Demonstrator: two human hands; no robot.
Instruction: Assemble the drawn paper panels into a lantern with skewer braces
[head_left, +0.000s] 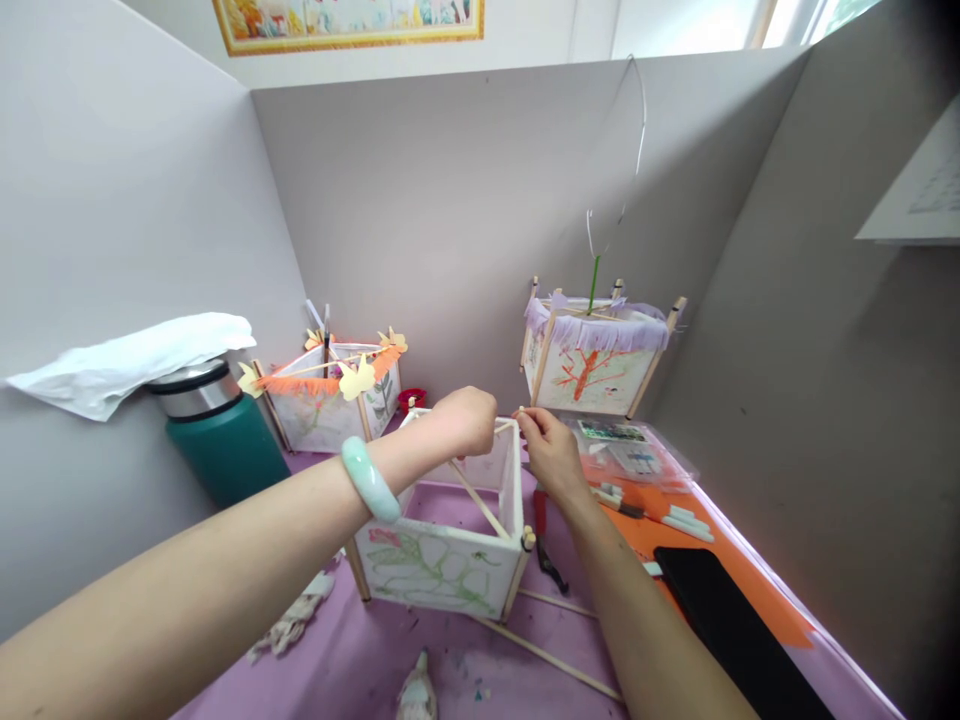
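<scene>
A white paper lantern box [435, 575] with wooden corner sticks and a green plant drawing stands on the purple table. Over its far side is my left hand [465, 420], its fingers curled and mostly hidden behind the back of the hand. A jade bangle circles the left wrist. My right hand [547, 445] pinches at the box's far right corner, where a small pale stick tip shows between thumb and forefinger. One thin wooden stick [480, 498] slants across the open top of the box.
Two decorated lanterns, one orange-fringed [315, 425] and one purple-fringed [600, 370], stand behind. A teal bottle [225, 445] is at left. Pliers [551, 565], loose sticks [555, 660], a glue bottle [417, 690] and a black phone [735, 630] lie around.
</scene>
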